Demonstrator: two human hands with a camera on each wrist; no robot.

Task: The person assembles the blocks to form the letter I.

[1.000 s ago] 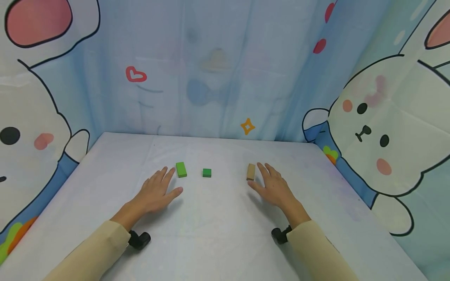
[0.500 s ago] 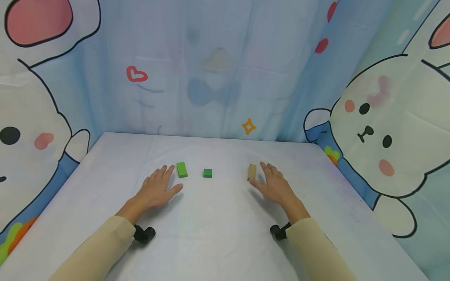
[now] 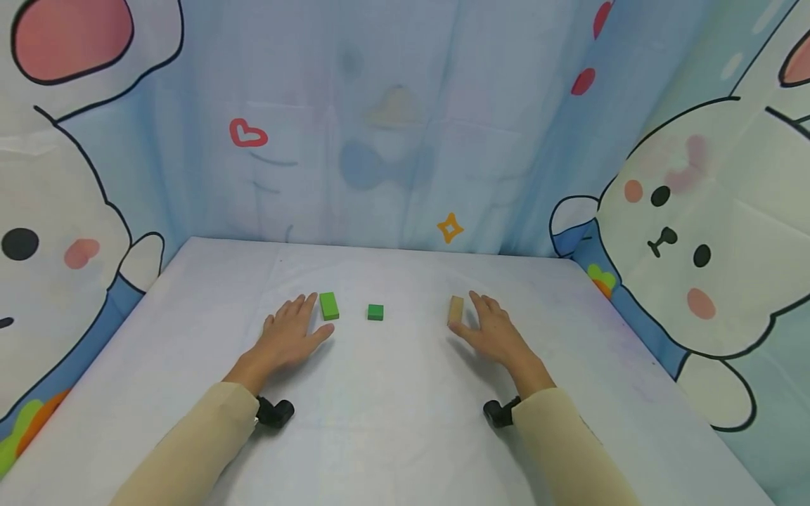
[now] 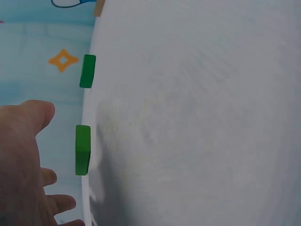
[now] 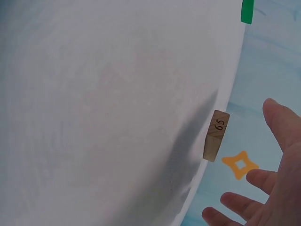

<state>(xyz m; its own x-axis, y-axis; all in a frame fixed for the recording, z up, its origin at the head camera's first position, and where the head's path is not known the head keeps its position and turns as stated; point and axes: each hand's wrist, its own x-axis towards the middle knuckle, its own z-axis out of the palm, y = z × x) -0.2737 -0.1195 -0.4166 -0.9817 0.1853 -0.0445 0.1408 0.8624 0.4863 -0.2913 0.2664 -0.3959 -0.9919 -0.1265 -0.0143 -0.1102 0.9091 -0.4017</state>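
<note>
From my remote feed: both hands out, palms down over the white table (image 3: 380, 436), holding nothing. Left hand (image 3: 287, 337): fingers straight and a bit spread, thumb stuck out wide toward the right hand; its shadow on the cloth tells me it hovers. Right hand (image 3: 496, 337): also hovering, fingers extended and slightly fanned, thumb spread wide toward the left hand.

Blocks, three of them. Light green block (image 3: 329, 306) lies just right of the left index fingertip, forward of that thumb; I see a gap, no grip. Small dark green block (image 3: 375, 312) sits between the hands, nearer the left one, out past the left thumb tip. Wooden block (image 3: 455, 309) is just left of the right index finger. From the head view I get the right thumb tip overlapping its near end; right wrist view shows thumb and block apart. I also read a printed number on its end, looks like 65.

Behind the hands: beige sleeves (image 3: 196, 443), a black wrist camera (image 3: 275, 413) under each wrist. Beyond the blocks, forward of the hands, I've got a blue curtain (image 3: 380, 63) with an orange star (image 3: 450, 228), cartoon rabbits out to either side.
</note>
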